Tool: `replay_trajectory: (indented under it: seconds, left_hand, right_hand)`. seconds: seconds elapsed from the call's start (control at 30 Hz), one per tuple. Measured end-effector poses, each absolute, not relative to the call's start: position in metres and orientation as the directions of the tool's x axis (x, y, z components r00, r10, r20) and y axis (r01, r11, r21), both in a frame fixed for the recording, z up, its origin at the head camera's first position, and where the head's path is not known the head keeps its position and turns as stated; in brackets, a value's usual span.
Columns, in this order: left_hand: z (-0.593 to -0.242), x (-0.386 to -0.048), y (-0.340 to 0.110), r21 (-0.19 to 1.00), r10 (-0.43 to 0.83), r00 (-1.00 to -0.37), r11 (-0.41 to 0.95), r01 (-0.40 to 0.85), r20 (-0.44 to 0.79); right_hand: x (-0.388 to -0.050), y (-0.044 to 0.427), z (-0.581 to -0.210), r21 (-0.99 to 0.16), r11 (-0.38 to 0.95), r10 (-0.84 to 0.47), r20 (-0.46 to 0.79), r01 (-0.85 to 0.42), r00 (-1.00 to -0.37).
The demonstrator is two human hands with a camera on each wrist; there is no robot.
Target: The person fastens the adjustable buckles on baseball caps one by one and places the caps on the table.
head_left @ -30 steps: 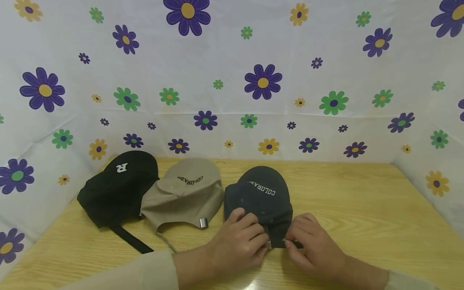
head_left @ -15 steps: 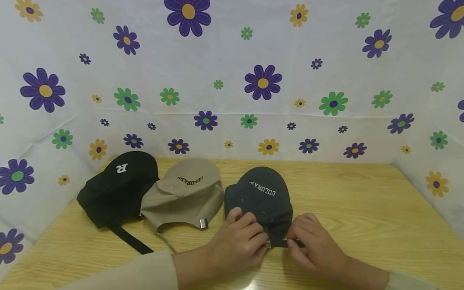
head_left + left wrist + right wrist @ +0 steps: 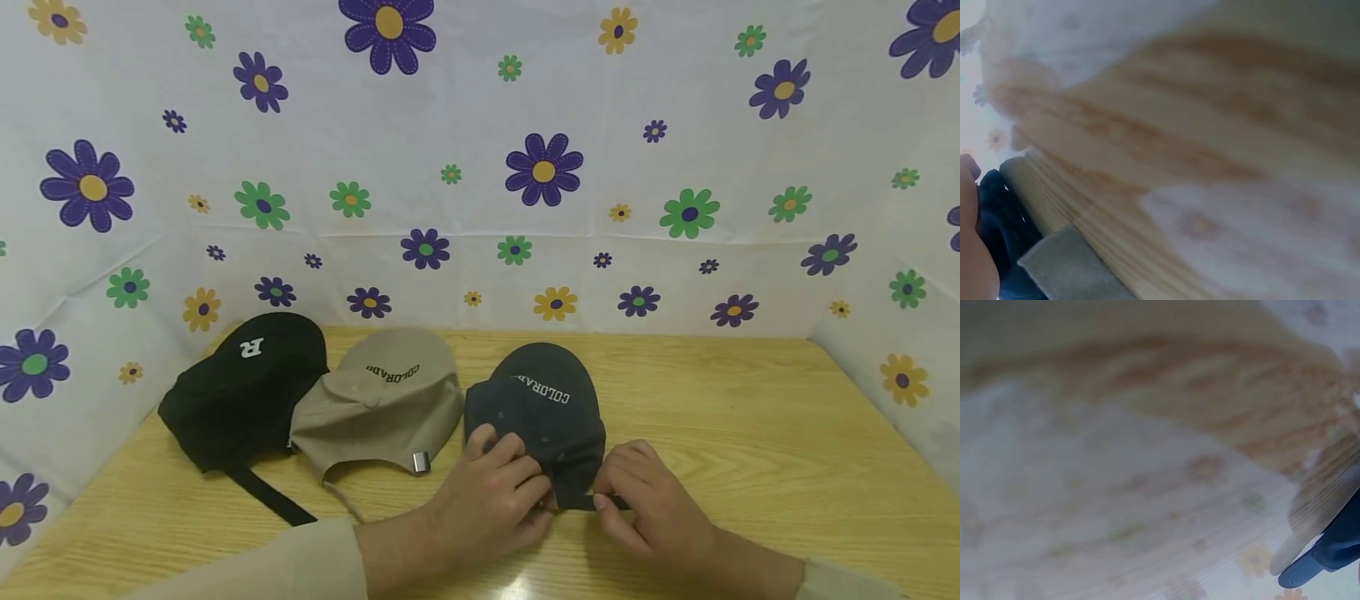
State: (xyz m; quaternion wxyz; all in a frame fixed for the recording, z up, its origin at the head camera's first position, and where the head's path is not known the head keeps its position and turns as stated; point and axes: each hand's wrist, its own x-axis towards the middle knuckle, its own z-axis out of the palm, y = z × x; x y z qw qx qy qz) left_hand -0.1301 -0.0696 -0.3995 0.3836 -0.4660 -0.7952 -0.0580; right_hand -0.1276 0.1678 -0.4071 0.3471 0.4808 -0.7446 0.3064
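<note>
A navy cap (image 3: 517,412) with white "COLORADO" lettering lies upside down to my view, its back strap (image 3: 577,502) toward me. My left hand (image 3: 495,492) grips the back edge of the cap where the strap begins, and its fingers hide the buckle there. My right hand (image 3: 652,508) pinches the dark strap's free end between thumb and fingers, with a short stretch of strap bare between the hands. In the left wrist view, part of the hand (image 3: 974,256) borders the navy cap (image 3: 1007,231). The right wrist view catches only the cap's brim (image 3: 1300,569) and side.
Left of the navy cap lies a beige cap (image 3: 382,425) with a metal buckle (image 3: 421,462), touching or nearly touching it. Farther left is a black cap (image 3: 247,392) with its strap (image 3: 270,496) hanging loose. A flowered cloth (image 3: 480,167) walls the wooden table (image 3: 750,417).
The right hand has drawn slightly rightward, baring more strap between the hands. Left fingers have shifted slightly and now cover the metal buckle that showed earlier. The other caps stay put.
</note>
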Motion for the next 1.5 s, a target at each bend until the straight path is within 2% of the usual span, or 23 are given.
replay_trajectory:
  seconds: [0.23, 0.43, 0.67, 0.8, 1.0, 1.2, 1.5]
  left_hand:
    - [-0.4, -0.13, -0.071, -0.274, 0.698, -0.297, 0.581, 0.766, 0.651]
    - [-0.401, -0.131, -0.07, -0.309, 0.7, -0.269, 0.582, 0.753, 0.662]
    - [-0.404, -0.127, -0.07, -0.287, 0.671, -0.262, 0.592, 0.753, 0.694]
    - [-0.4, -0.125, -0.07, -0.332, 0.708, -0.239, 0.565, 0.755, 0.664]
    - [-0.395, -0.124, -0.067, -0.434, 0.794, -0.176, 0.486, 0.759, 0.581]
    - [-0.397, -0.125, -0.066, -0.438, 0.805, -0.168, 0.47, 0.766, 0.569]
    - [-0.4, -0.129, -0.067, -0.436, 0.801, -0.148, 0.458, 0.775, 0.58]
  right_hand:
    - [-0.127, 0.167, -0.405, -0.11, 0.34, -0.515, 0.81, -0.934, -0.282]
    - [-0.127, 0.167, -0.405, -0.116, 0.335, -0.519, 0.806, -0.935, -0.286]
    - [-0.128, 0.167, -0.404, -0.119, 0.334, -0.523, 0.802, -0.935, -0.289]
    - [-0.129, 0.167, -0.403, -0.118, 0.349, -0.529, 0.794, -0.93, -0.299]
    - [-0.126, 0.171, -0.405, -0.166, 0.405, -0.568, 0.725, -0.899, -0.39]
    - [-0.12, 0.172, -0.407, -0.206, 0.494, -0.613, 0.606, -0.844, -0.507]
    - [-0.117, 0.168, -0.411, -0.215, 0.582, -0.617, 0.512, -0.785, -0.598]
